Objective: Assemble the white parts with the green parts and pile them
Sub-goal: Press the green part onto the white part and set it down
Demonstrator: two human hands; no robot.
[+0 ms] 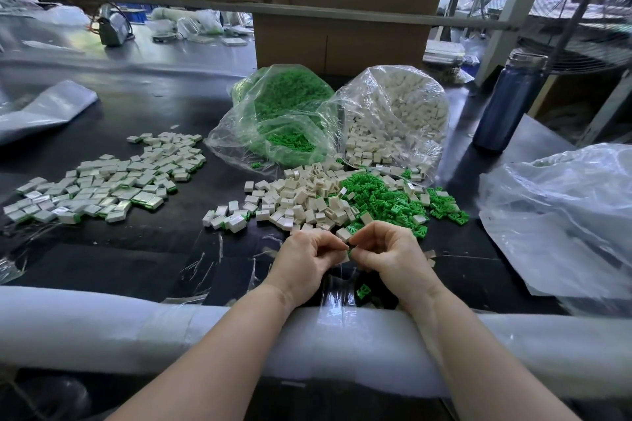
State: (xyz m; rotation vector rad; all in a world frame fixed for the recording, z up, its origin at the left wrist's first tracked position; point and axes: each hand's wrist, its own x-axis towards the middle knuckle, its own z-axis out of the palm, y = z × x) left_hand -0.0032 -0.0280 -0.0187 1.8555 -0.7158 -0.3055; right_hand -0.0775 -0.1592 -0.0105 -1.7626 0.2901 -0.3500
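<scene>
- White foam-padded table edge (102,325): runs across the near side, both forearms resting over it.
- Single loose green plastic part (363,291): lies on the black table top (154,260), just beyond the padding, between the wrists.
- Left hand (304,261): fingers curled, tips pinching together at a small piece held between both hands; the piece is mostly hidden.
- Right hand (384,249): fingers curled, pinching the same piece, a sliver of green showing at the fingertips.
- Loose heap of white box-shaped plastic parts (301,196): just beyond the hands.
- Loose heap of green plastic parts (386,196): touching the white heap on its right.
- Spread pile of assembled white-and-green pieces (102,181): far left, well apart from the heaps.
- Clear plastic bag of green parts (280,113): behind the heaps, mouth open.
- Clear plastic bag of white parts (393,116): beside it, on the right.
- Dark blue bottle (509,102): upright, far right.
- Brown cardboard boxes (342,34): at the back.
</scene>
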